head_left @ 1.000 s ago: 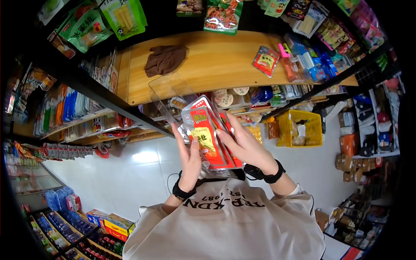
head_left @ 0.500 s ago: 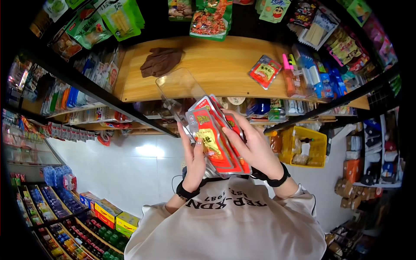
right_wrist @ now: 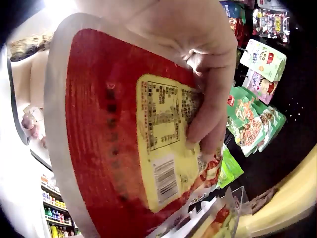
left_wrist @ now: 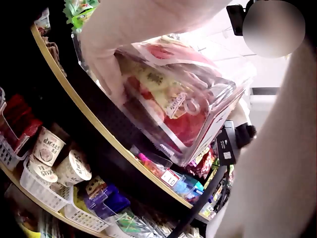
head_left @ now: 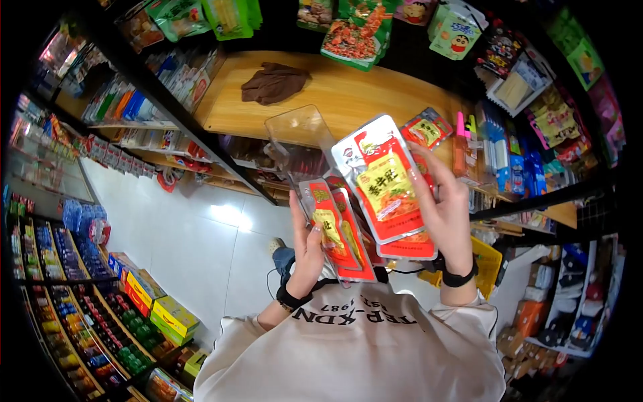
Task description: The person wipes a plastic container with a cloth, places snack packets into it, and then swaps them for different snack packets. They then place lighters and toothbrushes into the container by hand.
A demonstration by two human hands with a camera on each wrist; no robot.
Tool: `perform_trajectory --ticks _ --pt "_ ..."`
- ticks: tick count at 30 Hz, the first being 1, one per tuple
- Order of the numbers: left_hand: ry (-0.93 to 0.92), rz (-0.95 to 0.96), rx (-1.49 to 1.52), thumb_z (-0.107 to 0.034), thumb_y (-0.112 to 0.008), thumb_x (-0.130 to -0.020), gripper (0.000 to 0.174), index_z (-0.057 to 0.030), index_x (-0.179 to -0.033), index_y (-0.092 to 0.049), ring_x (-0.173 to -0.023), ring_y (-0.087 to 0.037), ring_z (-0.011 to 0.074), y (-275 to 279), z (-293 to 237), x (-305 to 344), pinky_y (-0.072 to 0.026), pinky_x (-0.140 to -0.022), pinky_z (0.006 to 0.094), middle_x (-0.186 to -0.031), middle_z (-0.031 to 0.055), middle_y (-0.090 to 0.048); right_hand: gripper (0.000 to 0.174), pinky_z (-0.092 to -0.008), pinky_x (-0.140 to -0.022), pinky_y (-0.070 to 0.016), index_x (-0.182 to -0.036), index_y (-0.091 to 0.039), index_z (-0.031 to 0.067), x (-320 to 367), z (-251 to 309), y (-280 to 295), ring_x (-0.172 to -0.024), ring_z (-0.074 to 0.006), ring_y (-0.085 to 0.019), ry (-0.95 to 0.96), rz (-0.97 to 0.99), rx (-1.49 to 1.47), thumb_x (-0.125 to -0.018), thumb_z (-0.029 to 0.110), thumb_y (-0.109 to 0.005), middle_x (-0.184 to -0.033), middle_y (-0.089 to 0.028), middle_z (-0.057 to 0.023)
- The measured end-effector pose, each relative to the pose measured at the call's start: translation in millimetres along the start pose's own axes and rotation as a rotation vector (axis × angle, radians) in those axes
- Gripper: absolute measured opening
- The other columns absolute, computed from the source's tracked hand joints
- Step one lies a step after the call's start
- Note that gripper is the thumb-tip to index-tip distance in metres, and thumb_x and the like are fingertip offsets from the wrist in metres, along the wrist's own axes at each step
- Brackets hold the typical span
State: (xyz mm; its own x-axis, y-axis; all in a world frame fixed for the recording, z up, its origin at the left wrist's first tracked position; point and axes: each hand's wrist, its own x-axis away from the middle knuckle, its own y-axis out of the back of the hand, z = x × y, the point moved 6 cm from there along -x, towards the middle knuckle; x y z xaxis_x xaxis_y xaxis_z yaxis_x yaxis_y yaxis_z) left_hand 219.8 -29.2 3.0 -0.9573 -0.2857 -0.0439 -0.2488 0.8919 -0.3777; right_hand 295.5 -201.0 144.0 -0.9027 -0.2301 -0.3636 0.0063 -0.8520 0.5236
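Presently, both hands are occupied in front of the person's chest. The left hand [head_left: 308, 251] grips a clear plastic box [head_left: 298, 127], its fingers along the outer side and its thumb at the front of the contents. Inside stand several red packets [head_left: 338, 231], tilted and overlapping, their yellow panels facing the wearer. The left wrist view shows the box's transparent wall close up.

The right hand [head_left: 452, 211] pinches further red packets, at least two; the front packet [head_left: 385, 184] lies over the second packet [head_left: 408, 249], whose lower edge projects. These are held just beside the box; whether they touch it cannot be told. The right wrist view shows a packet's back, with a printed table and a barcode [right_wrist: 165, 178].

A separate red packet [head_left: 430, 126] lies on the wooden shelf [head_left: 231, 110], near the pink-capped item [head_left: 461, 127]. A brown cloth [head_left: 274, 84] lies crumpled toward the shelf's other end. A yellow basket [head_left: 490, 268], partly hidden, stands below, near the right wrist.
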Motion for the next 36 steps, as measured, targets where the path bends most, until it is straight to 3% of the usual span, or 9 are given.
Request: perform_trajectory --ticks 2,4,6,8,11,12,18,29,36 --pt "0.109 0.017 0.117 -0.016 -0.039 -0.087 0.069 -0.0072 -0.142 0.003 -0.121 -0.036 0.0203 -1 8 4 -0.0314 -0.099 0.0310 -0.144 0.0142 -0.018 0.027 -0.0264 -0.064 -0.0475 -0.111 -0.053 -0.0028 -9 -6 -1 -0.076 -0.0217 -0.064 0.169 -0.038 -0.006 -0.085 0.003 -0.052 -0.094 -0.062 -0.0205" --pt "0.218 -0.049 -0.056 -0.014 -0.038 -0.086 0.069 -0.0137 -0.142 0.003 -0.102 -0.049 0.0136 6 12 7 -0.0488 -0.071 0.0242 -0.140 0.0107 -0.026 0.029 -0.0230 -0.068 -0.0461 -0.115 -0.051 -0.0041 -20 -4 -6 -0.084 -0.0087 -0.056 0.027 -0.014 -0.146 -0.087 0.004 -0.050 -0.102 -0.061 -0.0149" --pt "0.000 -0.001 -0.108 -0.013 -0.045 -0.086 0.068 -0.0008 -0.140 -0.006 -0.135 -0.011 0.0236 12 20 8 -0.0148 -0.107 0.0311 -0.146 0.0158 -0.011 0.029 -0.0236 -0.070 -0.0465 -0.116 -0.050 -0.0042 -38 9 -11 -0.086 -0.0101 -0.056 0.165 -0.037 -0.080 -0.088 0.004 -0.048 -0.106 -0.060 -0.0134" --pt "-0.054 0.011 -0.136 -0.010 -0.046 -0.086 0.068 -0.0002 -0.140 -0.006 -0.135 -0.010 0.0246 14 22 11 -0.0120 -0.107 0.0313 -0.147 0.0149 -0.007 0.031 -0.0244 -0.071 -0.0465 -0.119 -0.048 -0.0029 -56 13 -23 -0.085 -0.0105 -0.057 0.211 -0.098 -0.157 -0.090 0.005 -0.046 -0.106 -0.060 -0.0125" --pt "0.064 -0.021 -0.058 -0.013 -0.047 -0.089 0.067 -0.0070 -0.142 -0.007 -0.111 -0.040 0.0206 7 1 17 -0.0303 -0.099 0.0300 -0.138 0.0155 -0.028 0.033 -0.0267 -0.074 -0.0465 -0.122 -0.044 -0.0037 -72 31 -52 -0.085 -0.0173 -0.060 0.297 -0.085 -0.079 -0.090 0.005 -0.045 -0.104 -0.060 -0.0186" --pt "0.056 0.041 -0.071 -0.009 -0.044 -0.089 0.068 -0.0058 -0.142 -0.001 -0.131 -0.015 0.0168 8 -1 16 -0.0297 -0.099 0.0273 -0.148 0.0102 -0.006 0.033 -0.0282 -0.075 -0.0467 -0.122 -0.043 -0.0040 -76 35 -62 -0.086 -0.0215 -0.062 0.305 -0.065 0.028 -0.091 0.005 -0.045 -0.104 -0.060 -0.0212" --pt "-0.083 0.032 -0.381 -0.012 -0.047 -0.089 0.068 -0.0021 -0.141 -0.004 -0.134 -0.014 0.0224 30 -12 19 -0.0166 -0.105 0.0293 -0.145 0.0153 -0.014 0.032 -0.0312 -0.072 -0.0475 -0.121 -0.046 -0.0020 -94 36 -111 -0.087 -0.0241 -0.062 0.432 -0.050 -0.116 -0.091 0.006 -0.045 -0.103 -0.060 -0.0210" --pt "-0.136 -0.008 -0.340 -0.008 -0.045 -0.089 0.069 -0.0057 -0.142 0.001 -0.087 -0.044 0.0112 84 -24 3 -0.0402 -0.077 0.0235 -0.144 0.0097 -0.017 0.037 -0.0397 -0.058 -0.0483 -0.123 -0.043 -0.0019 -74 59 -162 -0.070 -0.0371 -0.062 0.518 0.103 0.063 -0.086 0.000 -0.049 -0.085 -0.059 -0.0269" --pt "-0.018 0.049 -0.401 -0.005 -0.044 -0.088 0.071 -0.0058 -0.142 0.002 -0.102 -0.043 0.0148 106 -36 -9 -0.0386 -0.087 0.0259 -0.142 0.0125 -0.019 0.047 -0.0444 -0.069 -0.0470 -0.130 -0.031 -0.0035 -63 54 -186 -0.086 -0.0433 -0.057 0.256 0.261 0.173 -0.086 0.000 -0.046 -0.095 -0.056 -0.0308"
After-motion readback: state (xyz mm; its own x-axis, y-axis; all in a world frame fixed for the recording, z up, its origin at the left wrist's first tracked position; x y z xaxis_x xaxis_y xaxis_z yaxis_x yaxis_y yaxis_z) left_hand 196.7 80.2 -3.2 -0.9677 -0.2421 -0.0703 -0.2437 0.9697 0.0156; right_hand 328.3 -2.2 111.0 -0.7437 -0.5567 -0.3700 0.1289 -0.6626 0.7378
